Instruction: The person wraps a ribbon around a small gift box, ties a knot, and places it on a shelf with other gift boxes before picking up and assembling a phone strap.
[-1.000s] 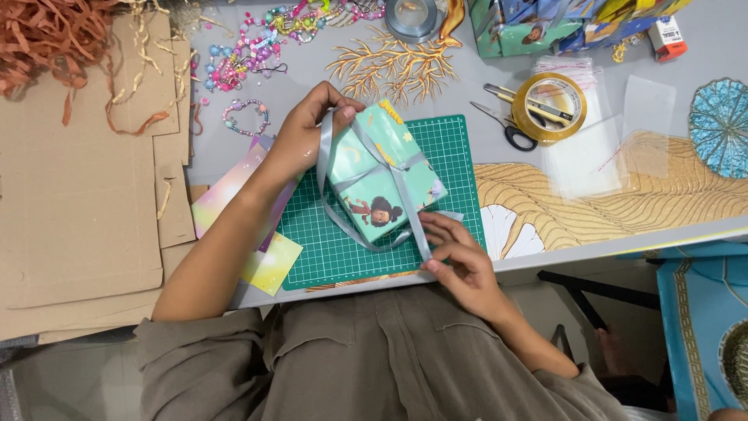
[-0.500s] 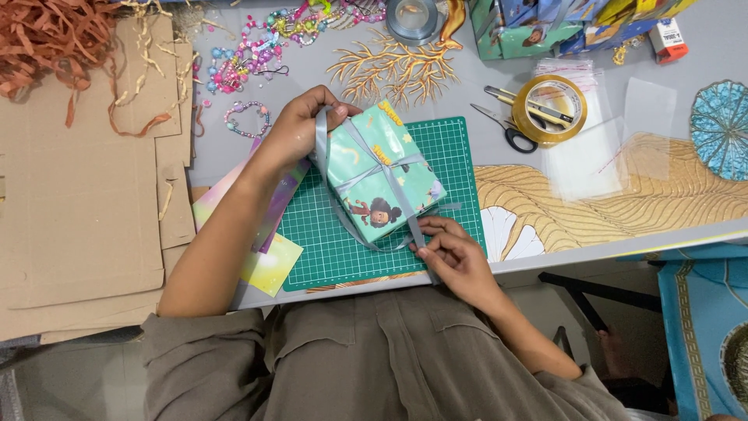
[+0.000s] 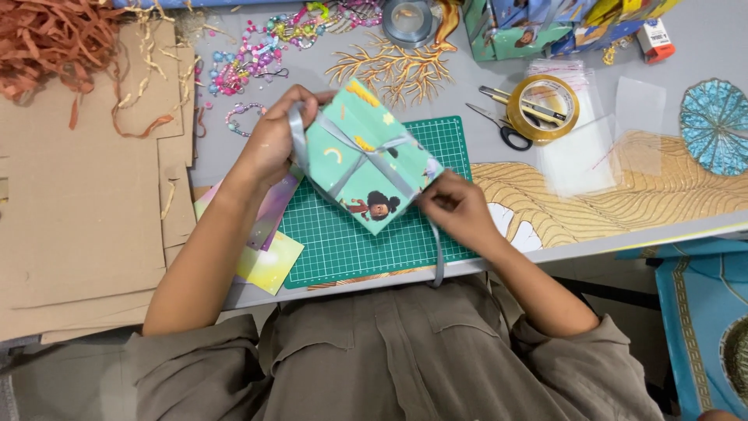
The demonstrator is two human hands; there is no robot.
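Head view, looking down: small mint-green wrapped gift box with cartoon print [image 3: 365, 160] sits tilted, corner-on, over the upper left part of the dark green gridded cutting mat [image 3: 343, 242] on the grey counter [image 3: 701, 47]. Grey satin ribbon [image 3: 366, 156] crosses the box top both ways; one tail hangs off the counter edge towards the lap.

Left hand [image 3: 273, 144] clamps the box's upper left corner, fingers curled over it w/ a ribbon loop under them, so grip is closed on box + ribbon. Right hand [image 3: 456, 206] is at the box's lower right corner, thumb and fingertips pressed together, pinching the ribbon there.

Key relation: box lies btwn the two hands, its long axis running diagonally from upper left to lower right. Both hands touch it; ribbon tail runs down from the right hand's pinch.

Nearby: yellow tape roll [image 3: 543, 109] and black-handled scissors [image 3: 502, 129] just right of the mat, coloured beads [image 3: 241, 66] above the left hand, brown cardboard sheets [image 3: 78, 210] far left, iridescent paper squares [image 3: 269, 257] under the left forearm.
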